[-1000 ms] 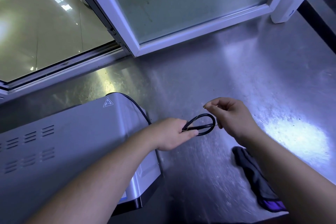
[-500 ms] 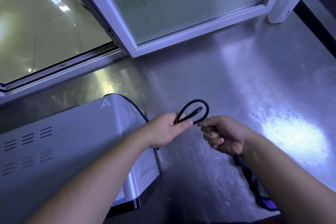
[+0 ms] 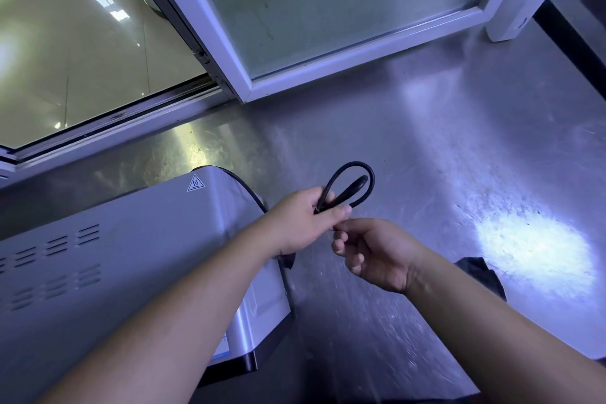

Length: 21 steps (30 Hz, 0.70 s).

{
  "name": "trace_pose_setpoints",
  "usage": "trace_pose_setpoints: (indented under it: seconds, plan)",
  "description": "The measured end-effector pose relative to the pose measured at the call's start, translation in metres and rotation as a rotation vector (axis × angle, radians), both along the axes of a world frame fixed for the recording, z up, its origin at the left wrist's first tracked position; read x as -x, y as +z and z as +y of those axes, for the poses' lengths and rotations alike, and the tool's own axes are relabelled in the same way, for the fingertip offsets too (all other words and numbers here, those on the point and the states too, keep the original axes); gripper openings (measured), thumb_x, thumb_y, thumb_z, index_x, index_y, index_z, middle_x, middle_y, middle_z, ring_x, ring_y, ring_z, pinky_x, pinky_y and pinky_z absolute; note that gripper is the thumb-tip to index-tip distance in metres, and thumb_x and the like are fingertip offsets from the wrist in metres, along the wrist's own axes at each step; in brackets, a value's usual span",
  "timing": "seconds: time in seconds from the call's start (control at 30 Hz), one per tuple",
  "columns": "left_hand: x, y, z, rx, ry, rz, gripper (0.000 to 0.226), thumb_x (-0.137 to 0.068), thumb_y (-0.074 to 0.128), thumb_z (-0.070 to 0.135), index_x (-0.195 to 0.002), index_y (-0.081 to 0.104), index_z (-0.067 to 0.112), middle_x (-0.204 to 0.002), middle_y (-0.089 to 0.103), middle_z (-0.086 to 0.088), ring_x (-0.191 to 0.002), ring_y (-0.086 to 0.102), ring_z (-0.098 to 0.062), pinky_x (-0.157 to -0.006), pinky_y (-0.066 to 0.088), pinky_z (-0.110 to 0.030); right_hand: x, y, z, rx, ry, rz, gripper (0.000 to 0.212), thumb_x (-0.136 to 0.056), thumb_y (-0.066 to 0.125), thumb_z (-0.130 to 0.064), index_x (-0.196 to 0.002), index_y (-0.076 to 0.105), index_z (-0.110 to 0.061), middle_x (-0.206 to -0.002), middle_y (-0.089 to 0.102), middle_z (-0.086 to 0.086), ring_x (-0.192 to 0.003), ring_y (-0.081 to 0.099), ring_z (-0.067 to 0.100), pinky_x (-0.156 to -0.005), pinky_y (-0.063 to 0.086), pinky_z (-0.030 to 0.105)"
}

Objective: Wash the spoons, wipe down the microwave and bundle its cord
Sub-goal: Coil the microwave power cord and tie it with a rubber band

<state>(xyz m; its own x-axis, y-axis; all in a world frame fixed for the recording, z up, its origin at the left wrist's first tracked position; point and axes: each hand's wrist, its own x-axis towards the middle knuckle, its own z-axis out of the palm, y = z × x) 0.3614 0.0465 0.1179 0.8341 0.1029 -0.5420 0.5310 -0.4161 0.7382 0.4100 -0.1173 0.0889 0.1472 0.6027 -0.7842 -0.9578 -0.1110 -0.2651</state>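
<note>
The silver microwave (image 3: pixel 108 259) stands at the left on the steel counter (image 3: pixel 426 157), its vented top and a heat-warning sticker facing me. Its black cord (image 3: pixel 355 185) is folded into a small loop above the counter. My left hand (image 3: pixel 306 221) pinches the base of that loop, the loop standing up past the fingers. My right hand (image 3: pixel 377 252) sits just below and right of it, fingers curled at the loop's base; something thin seems held between them, too small to name. No spoons are in view.
A dark cloth (image 3: pixel 482 272) lies on the counter behind my right wrist. A white-framed window (image 3: pixel 249 88) runs along the back. A white bottle (image 3: pixel 521 0) stands at the far right corner, by a dark edge.
The cord loop has turned from lying flat to standing upright in my left hand. My right hand dropped from beside the loop to below its base.
</note>
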Motion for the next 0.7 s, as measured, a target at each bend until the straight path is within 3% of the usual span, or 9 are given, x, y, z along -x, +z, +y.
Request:
trace_pose_setpoints:
  seconds: [0.13, 0.27, 0.33, 0.43, 0.53, 0.7]
  plan:
    - [0.001, -0.004, 0.007, -0.062, -0.108, 0.063, 0.029, -0.083, 0.075, 0.054, -0.095, 0.065, 0.029, -0.089, 0.076, 0.009, -0.089, 0.073, -0.014, -0.095, 0.056, -0.040, 0.002, -0.003, 0.005, 0.001, -0.046, 0.019, 0.022, -0.099, 0.052, -0.006, -0.104, 0.073, -0.006, -0.089, 0.071, 0.005, -0.078, 0.069, 0.013, -0.044, 0.047, 0.015]
    - [0.001, -0.006, 0.010, -0.064, -0.111, 0.094, 0.029, -0.069, 0.071, 0.052, -0.094, 0.062, 0.043, -0.109, 0.070, 0.012, -0.100, 0.070, -0.010, -0.101, 0.054, -0.043, 0.005, -0.015, -0.002, 0.056, -0.055, 0.013, 0.022, -0.100, 0.054, -0.007, -0.109, 0.074, -0.007, -0.106, 0.072, 0.010, -0.091, 0.067, 0.023, -0.065, 0.061, 0.026]
    - [0.002, -0.008, 0.012, -0.031, -0.097, 0.093, 0.027, -0.069, 0.076, 0.053, -0.094, 0.066, 0.049, -0.107, 0.073, 0.014, -0.101, 0.070, -0.007, -0.102, 0.053, -0.041, 0.004, -0.018, -0.007, 0.053, -0.079, 0.011, 0.022, -0.101, 0.051, -0.007, -0.111, 0.071, -0.006, -0.106, 0.072, 0.011, -0.089, 0.067, 0.025, -0.067, 0.061, 0.028]
    - [0.005, -0.013, 0.014, -0.033, -0.105, 0.106, 0.037, -0.073, 0.075, 0.052, -0.106, 0.070, 0.037, -0.107, 0.077, 0.014, -0.105, 0.072, -0.009, -0.102, 0.054, -0.045, -0.003, -0.019, -0.013, 0.048, -0.128, -0.005, 0.026, -0.100, 0.049, -0.013, -0.116, 0.068, -0.005, -0.106, 0.072, 0.014, -0.089, 0.066, 0.027, -0.067, 0.060, 0.030]
    - [0.004, -0.015, 0.013, -0.060, -0.108, 0.120, 0.030, -0.080, 0.076, 0.041, -0.109, 0.070, 0.035, -0.108, 0.077, 0.015, -0.101, 0.073, -0.007, -0.101, 0.055, -0.044, -0.012, -0.018, -0.018, 0.046, -0.162, -0.054, 0.024, -0.101, 0.050, -0.025, -0.111, 0.067, -0.011, -0.117, 0.073, 0.018, -0.093, 0.064, 0.031, -0.072, 0.058, 0.035]
    - [-0.001, -0.018, 0.010, -0.161, -0.091, 0.117, 0.027, -0.086, 0.071, 0.047, -0.109, 0.065, 0.033, -0.086, 0.077, 0.007, -0.085, 0.074, -0.020, -0.086, 0.059, -0.048, -0.016, -0.016, -0.020, -0.015, -0.191, -0.157, 0.047, -0.102, 0.047, -0.048, -0.124, 0.067, -0.012, -0.120, 0.073, 0.014, -0.100, 0.065, 0.034, -0.086, 0.053, 0.044]
